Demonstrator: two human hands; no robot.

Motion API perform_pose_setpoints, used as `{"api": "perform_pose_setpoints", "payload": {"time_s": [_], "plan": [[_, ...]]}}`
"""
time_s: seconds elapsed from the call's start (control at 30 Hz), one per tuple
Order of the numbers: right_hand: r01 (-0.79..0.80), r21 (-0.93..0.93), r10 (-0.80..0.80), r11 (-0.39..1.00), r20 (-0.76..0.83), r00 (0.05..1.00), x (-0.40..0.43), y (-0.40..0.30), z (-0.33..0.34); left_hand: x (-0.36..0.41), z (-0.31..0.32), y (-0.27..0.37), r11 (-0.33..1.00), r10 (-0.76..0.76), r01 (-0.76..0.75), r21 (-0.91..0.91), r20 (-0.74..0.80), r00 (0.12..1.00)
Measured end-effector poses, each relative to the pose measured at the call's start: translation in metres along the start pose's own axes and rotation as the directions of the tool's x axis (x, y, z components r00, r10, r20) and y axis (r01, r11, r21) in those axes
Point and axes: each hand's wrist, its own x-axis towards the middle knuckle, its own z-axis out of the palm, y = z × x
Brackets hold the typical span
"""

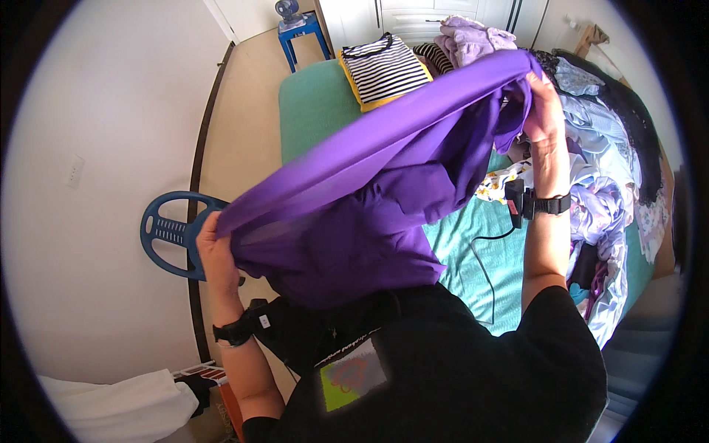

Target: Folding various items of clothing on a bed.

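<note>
A purple cloth garment [354,166] is stretched in the air between my two hands, in front of my chest. My left hand [219,257] grips its lower left end. Higher up on the right, my right hand [544,111] holds the opposite end, where the fabric bunches and folds over. The middle of the garment sags towards my black shirt, and its full shape cannot be made out. Beneath it lies a bed with a green cover [310,111], partly hidden by the purple fabric.
Folded striped and yellow clothes [382,69] lie at the bed's far end, beside a folded lilac fleece item [471,41]. Loose clothes [598,155] heap along the right side. A blue plastic chair [171,232] stands left, a blue stool [302,36] with a small fan beyond. White cloth [122,404] hangs lower left.
</note>
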Motion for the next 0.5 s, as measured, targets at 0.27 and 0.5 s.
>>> {"api": "perform_pose_setpoints", "payload": {"time_s": [0.27,0.5], "plan": [[-0.048,-0.133,0.05,0.99,0.011,0.999,0.008,0.016,0.006,-0.005,-0.021,-0.04,0.988,-0.119,0.118,0.1,0.003,0.993],[-0.279,-0.582,0.257,0.764,-0.122,0.959,-0.024,0.083,0.004,-0.036,0.021,-0.058,0.674,0.263,-0.128,0.728,-0.075,0.962]]}}
